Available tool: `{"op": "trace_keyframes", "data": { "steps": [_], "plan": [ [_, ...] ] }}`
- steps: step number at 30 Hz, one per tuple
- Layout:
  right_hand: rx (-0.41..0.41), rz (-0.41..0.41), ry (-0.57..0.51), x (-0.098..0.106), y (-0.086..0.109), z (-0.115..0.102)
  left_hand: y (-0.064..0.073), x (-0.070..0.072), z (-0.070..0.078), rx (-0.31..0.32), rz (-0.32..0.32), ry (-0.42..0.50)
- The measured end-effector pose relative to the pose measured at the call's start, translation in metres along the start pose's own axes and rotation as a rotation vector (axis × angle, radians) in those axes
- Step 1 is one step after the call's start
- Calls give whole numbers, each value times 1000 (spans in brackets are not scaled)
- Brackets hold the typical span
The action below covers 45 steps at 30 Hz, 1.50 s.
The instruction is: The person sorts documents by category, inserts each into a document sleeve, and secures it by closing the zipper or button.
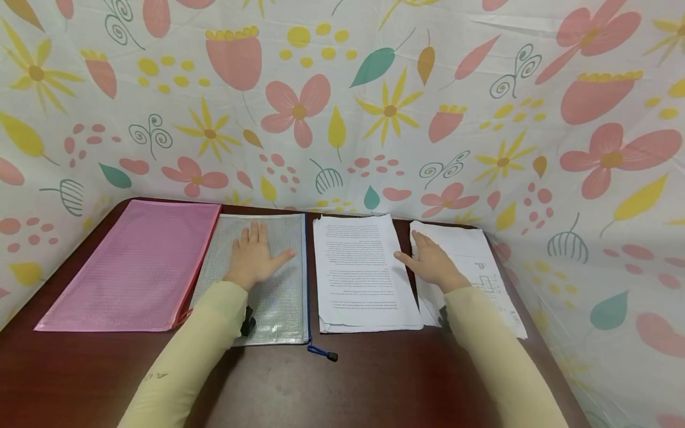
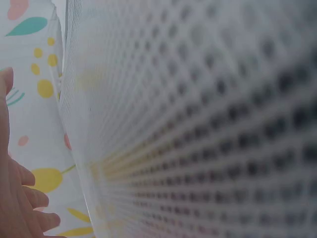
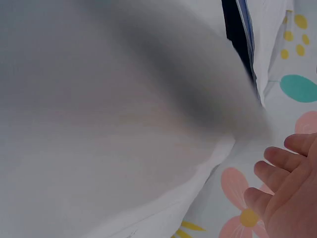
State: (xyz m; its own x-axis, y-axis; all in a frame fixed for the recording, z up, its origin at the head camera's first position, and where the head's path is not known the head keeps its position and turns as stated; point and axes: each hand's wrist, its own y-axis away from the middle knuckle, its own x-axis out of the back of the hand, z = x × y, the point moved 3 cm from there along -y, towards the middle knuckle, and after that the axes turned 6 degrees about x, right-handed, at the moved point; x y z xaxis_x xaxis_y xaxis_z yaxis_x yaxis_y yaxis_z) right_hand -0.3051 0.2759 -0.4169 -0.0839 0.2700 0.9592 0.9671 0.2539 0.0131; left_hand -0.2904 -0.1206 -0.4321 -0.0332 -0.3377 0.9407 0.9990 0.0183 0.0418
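Observation:
My left hand (image 1: pixel 254 257) is spread over the grey mesh zipper pouch (image 1: pixel 278 303), fingers straight and thumb out to the right. In the left wrist view its fingers (image 2: pixel 35 197) show at the left edge, beside the pouch's blurred mesh (image 2: pixel 198 109). My right hand (image 1: pixel 432 263) reaches over the right-hand paper stack (image 1: pixel 460 241), fingers extended and thumb toward the printed paper stack (image 1: pixel 358 267). Its fingers (image 3: pixel 272 173) appear straight in the right wrist view, near the sheet's edge. Neither hand grips anything.
A pink mesh zipper pouch (image 1: pixel 134 267) lies at the left, its red-edged side against the grey pouch. A blue zipper pull (image 1: pixel 321 353) sticks out at the grey pouch's near corner. Flower-patterned cloth (image 1: pixel 342 107) rises behind the dark wooden table (image 1: pixel 342 392) and along its sides.

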Motion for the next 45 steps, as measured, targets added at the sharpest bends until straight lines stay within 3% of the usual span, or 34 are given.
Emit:
{"op": "trace_keyframes", "data": {
  "steps": [10,22,33,45],
  "plan": [
    [-5,-36,27,-8,-7,-6,1,-8,13,33,-44,33],
    [-31,-68,57,-19,-4,-10,6,-16,39,89,-31,-3],
    [-23,-44,116,-28,6,-17,22,-26,63,77,-26,-33],
    [-39,-74,130,-23,2,-22,20,-26,65,66,-48,0]
  ]
}}
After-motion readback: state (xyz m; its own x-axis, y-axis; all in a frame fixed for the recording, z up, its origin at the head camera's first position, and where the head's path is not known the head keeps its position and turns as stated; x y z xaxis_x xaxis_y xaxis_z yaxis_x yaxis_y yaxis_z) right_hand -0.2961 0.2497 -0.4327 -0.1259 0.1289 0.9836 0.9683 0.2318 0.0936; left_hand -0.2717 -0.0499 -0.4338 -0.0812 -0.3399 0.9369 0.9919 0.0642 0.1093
